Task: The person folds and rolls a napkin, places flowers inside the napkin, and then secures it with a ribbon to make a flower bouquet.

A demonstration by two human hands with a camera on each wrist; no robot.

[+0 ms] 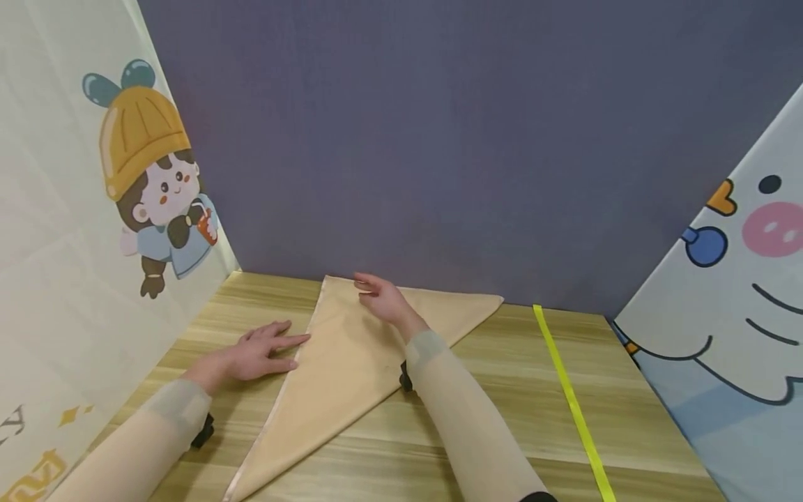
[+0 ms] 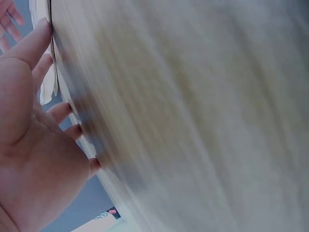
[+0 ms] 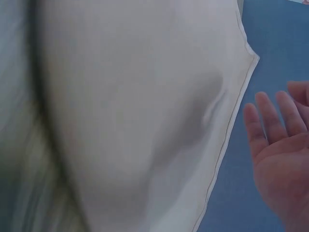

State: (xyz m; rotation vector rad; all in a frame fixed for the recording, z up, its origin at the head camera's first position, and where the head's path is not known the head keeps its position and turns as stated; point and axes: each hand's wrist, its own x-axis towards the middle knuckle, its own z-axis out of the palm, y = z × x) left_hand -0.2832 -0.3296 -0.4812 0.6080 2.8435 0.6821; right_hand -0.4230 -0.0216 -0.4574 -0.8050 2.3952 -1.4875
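A beige cloth (image 1: 351,348) lies folded into a triangle on the wood-grain table, its square corner toward the back wall. At its left edge, my left hand (image 1: 260,352) rests with fingers spread, the index finger and thumb reaching the hem. The left wrist view shows that hand (image 2: 38,130) from the palm side, fingertips at the tabletop. My right hand (image 1: 385,300) is over the upper part of the cloth, fingers loosely extended and pointing left. In the right wrist view, this hand (image 3: 285,154) is raised beside the cloth (image 3: 135,96), with its palm showing and nothing held.
A bright yellow strip (image 1: 571,394) runs front to back along the right part of the table (image 1: 502,404). A plain dark wall (image 1: 439,139) stands behind, and panels with cartoon prints flank both sides. The cloth's right tip reaches near the back edge.
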